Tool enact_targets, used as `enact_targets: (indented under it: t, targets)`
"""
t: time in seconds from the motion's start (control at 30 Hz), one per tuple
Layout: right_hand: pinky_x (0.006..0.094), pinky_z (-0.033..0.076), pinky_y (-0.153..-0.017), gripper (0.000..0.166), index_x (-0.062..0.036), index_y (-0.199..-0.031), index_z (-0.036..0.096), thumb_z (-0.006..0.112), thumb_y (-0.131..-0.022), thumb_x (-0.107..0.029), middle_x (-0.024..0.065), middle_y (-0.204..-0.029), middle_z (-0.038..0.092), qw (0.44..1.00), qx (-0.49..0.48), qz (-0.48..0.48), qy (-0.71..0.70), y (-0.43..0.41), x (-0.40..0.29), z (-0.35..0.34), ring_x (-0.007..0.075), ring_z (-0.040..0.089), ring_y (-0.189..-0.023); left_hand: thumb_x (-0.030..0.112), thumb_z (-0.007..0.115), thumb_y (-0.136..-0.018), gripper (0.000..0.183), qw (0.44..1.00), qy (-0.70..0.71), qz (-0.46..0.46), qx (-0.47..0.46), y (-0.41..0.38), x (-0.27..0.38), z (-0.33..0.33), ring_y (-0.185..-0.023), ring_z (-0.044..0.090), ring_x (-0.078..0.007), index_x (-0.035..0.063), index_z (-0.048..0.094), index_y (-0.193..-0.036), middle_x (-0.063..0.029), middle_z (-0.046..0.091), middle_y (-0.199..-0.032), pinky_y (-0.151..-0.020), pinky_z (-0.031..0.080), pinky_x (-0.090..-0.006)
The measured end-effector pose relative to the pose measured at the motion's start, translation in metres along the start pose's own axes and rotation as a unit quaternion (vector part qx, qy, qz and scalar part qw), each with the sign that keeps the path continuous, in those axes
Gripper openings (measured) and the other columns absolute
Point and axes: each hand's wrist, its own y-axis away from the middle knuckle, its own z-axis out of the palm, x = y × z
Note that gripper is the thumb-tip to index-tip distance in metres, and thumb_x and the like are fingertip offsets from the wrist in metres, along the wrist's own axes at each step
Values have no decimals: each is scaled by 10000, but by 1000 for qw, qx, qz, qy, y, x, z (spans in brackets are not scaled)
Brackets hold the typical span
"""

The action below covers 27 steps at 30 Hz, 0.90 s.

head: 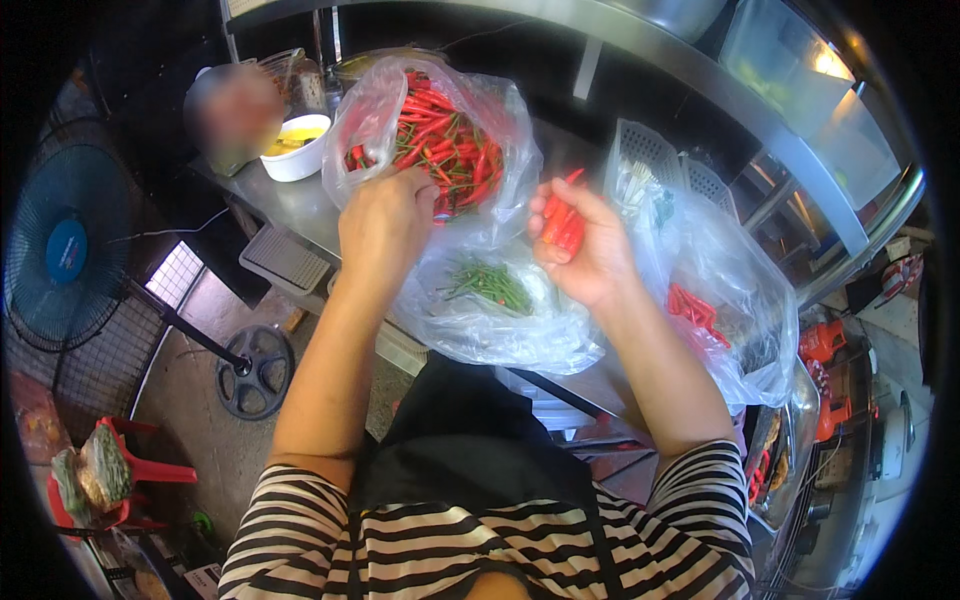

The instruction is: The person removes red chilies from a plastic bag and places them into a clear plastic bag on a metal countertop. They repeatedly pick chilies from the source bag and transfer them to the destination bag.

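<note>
My left hand [386,225] is at the near left edge of a clear plastic bag [517,142] full of red chillies with green stems [450,146]. Its fingertips are partly hidden behind the hand, so I cannot tell what they hold. My right hand [589,244], palm up, holds several red chillies [562,225] to the right of that bag. Between and below the hands lies another clear plastic bag [517,341] with a heap of green chilli stems [491,285] on it. On the right, a third clear plastic bag [757,315] contains some red chillies [697,311].
A white bowl [300,161] with yellow contents stands at the back left of the metal table [262,191]. White perforated baskets [645,150] are behind the right bag. A metal shelf [675,52] spans the back. A fan [67,247] stands at left, a red stool [150,465] lower left.
</note>
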Motion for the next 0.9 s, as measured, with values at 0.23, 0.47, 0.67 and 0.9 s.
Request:
enact_targets:
  t: [0.23,0.47,0.67,0.9]
  targets:
    - [199,341,-408,139,-84,-931,584,670,-880,-180,24,-753,588,987,-42,-30,151,6,7,1,110,563,-628,197,705,-774,161,995,-90,34,-18,1,-20,30,-751,639,-358,43,660,-791,-164,657,-895,-695,513,-441]
    - [296,471,-602,162,-49,-906,638,692,-837,-185,55,-757,637,823,-38,-213,525,-20,21,33,154,610,-657,193,535,-958,219,946,307,-59,81,-8,-25,34,-703,643,-223,-13,551,-1029,-144,656,-870,-635,512,-351]
    - [450,518,-724,155,-97,-898,675,635,-771,-178,156,-844,669,502,-161,-224,820,-52,37,53,335,659,-843,171,517,-986,230,871,474,-112,65,-3,-28,2,-710,581,-106,-9,553,-1124,-74,646,-921,-650,478,-248]
    - [420,527,-657,177,-78,-917,656,678,-775,-182,124,-795,671,399,-132,-351,836,-53,50,37,291,672,-750,177,557,-966,205,794,588,-152,34,12,-22,-14,-798,617,-112,8,598,-1075,-66,657,-960,-707,478,-245]
